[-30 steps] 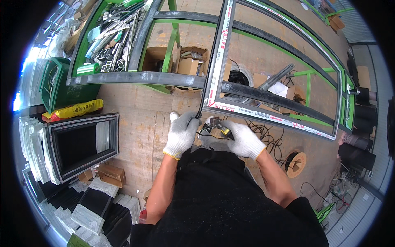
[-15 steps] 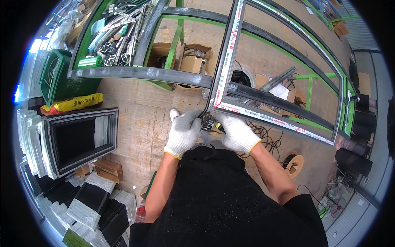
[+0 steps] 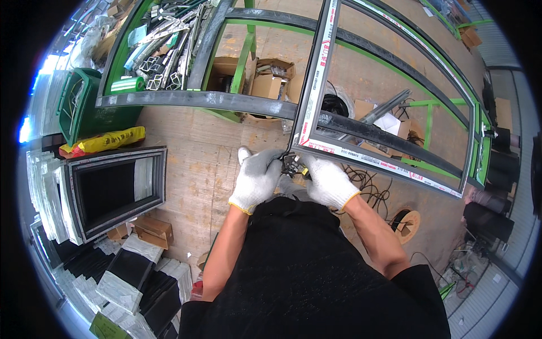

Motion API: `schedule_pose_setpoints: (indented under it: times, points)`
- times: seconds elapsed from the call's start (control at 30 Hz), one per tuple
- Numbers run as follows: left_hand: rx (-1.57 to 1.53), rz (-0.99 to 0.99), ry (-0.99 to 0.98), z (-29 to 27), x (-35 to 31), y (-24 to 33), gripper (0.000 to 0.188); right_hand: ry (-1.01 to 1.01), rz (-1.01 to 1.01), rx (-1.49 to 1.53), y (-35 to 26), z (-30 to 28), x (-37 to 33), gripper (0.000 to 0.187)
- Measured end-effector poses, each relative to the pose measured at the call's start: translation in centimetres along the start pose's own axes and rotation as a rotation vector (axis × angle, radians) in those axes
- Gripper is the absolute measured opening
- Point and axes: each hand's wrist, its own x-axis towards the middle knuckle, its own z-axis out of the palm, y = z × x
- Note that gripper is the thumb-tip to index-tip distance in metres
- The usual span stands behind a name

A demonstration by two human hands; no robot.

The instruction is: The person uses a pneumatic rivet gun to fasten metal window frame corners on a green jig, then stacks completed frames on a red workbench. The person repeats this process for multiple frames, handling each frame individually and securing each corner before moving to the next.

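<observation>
A dark rectangular window frame (image 3: 384,164) with printed white and red film lies on the worktable, its near-left corner just ahead of my hands. My left hand (image 3: 257,178), in a white knit glove with a yellow cuff, is closed at that corner beside a thin dark edge; what it grips is mostly hidden. In a matching glove, my right hand (image 3: 329,182) closes around a small black and yellow tool (image 3: 305,172), of which only a bit shows. Small dark metal parts (image 3: 291,165) sit between the two hands, too small to name.
The worktable (image 3: 226,100) has green legs and black padded bars, with metal profiles (image 3: 169,45) heaped at its left. Floor items include cardboard boxes (image 3: 268,85), a cable spool (image 3: 407,226) and black cables (image 3: 372,189). Finished-looking frames (image 3: 116,189) lean left, near a green bin (image 3: 84,107).
The view has shifted slightly, so the scene sits a little to the right. My hands stay at the frame's corner; the right fingers cover more of the yellow and black tool.
</observation>
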Motion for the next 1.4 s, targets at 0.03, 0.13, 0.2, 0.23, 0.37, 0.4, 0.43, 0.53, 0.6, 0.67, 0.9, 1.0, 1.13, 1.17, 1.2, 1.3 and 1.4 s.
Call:
schedule_pose_setpoints:
  times: [0.03,0.13,0.2,0.23,0.37,0.4,0.43,0.53,0.6,0.67,0.9,1.0,1.13,1.17,1.2,1.3,1.4]
  points:
    - [-0.014,-0.027,-0.047,-0.3,0.3,-0.1,0.028,-0.037,0.046,0.021,-0.1,0.0,0.1,0.05]
    - [-0.097,-0.094,-0.153,-0.6,1.6,-0.5,0.027,-0.116,0.135,0.083,-0.3,0.0,0.3,0.044]
    - [-0.062,-0.07,-0.152,-0.2,2.2,-0.8,0.025,-0.134,0.145,0.132,-0.4,-0.3,0.2,0.041]
    - [0.005,-0.027,-0.12,0.2,2.1,-0.9,0.024,-0.135,0.176,0.162,-0.5,-0.5,0.0,0.038]
    - [0.042,0.041,-0.019,0.9,1.9,-1.0,0.026,-0.344,0.371,0.19,-1.5,-1.8,-1.5,0.038]
    - [0.034,0.083,-0.042,0.7,1.9,-1.0,0.024,-0.355,0.343,0.122,-1.9,-2.2,-2.0,0.041]
    - [0.028,0.085,-0.087,0.3,1.9,-1.2,0.023,-0.313,0.313,0.158,-2.4,-2.6,-2.7,0.045]
    - [-0.027,0.056,-0.24,-0.8,1.8,-1.9,0.026,-0.237,0.262,0.208,-3.3,-4.5,-4.3,0.054]
    - [-0.033,0.103,-0.24,-0.9,1.1,-2.4,0.032,-0.12,0.19,0.195,-3.5,-6.0,-5.2,0.054]
    - [-0.091,0.002,-0.292,-0.3,0.8,-2.8,0.036,0.074,0.016,0.178,-3.2,-7.5,-5.0,0.059]
    - [-0.225,-0.245,-0.008,2.8,-1.8,-1.6,0.036,0.22,-0.138,-0.242,1.1,-10.9,0.0,0.045]
    - [-0.342,-0.339,0.112,5.0,-3.2,-0.2,0.036,0.061,-0.296,-0.3,3.1,-10.4,1.5,0.042]
    - [-0.919,-0.42,0.443,9.0,-4.3,2.2,0.031,0.019,-0.484,-0.308,4.6,-10.3,2.4,0.04]
    - [-0.861,-0.463,0.494,9.4,-4.5,2.6,0.031,-0.018,-0.489,-0.355,4.7,-10.4,2.4,0.04]
    - [-0.862,-0.485,0.517,10.0,-4.8,3.1,0.031,-0.023,-0.513,-0.39,4.6,-10.6,2.4,0.039]
    - [-0.916,-0.509,0.635,11.5,-4.5,4.3,0.03,-0.095,-0.557,-0.428,4.0,-11.4,2.8,0.031]
    - [-0.968,-0.556,0.655,12.6,-4.2,5.0,0.03,-0.257,-0.502,-0.442,2.6,-12.4,3.3,0.028]
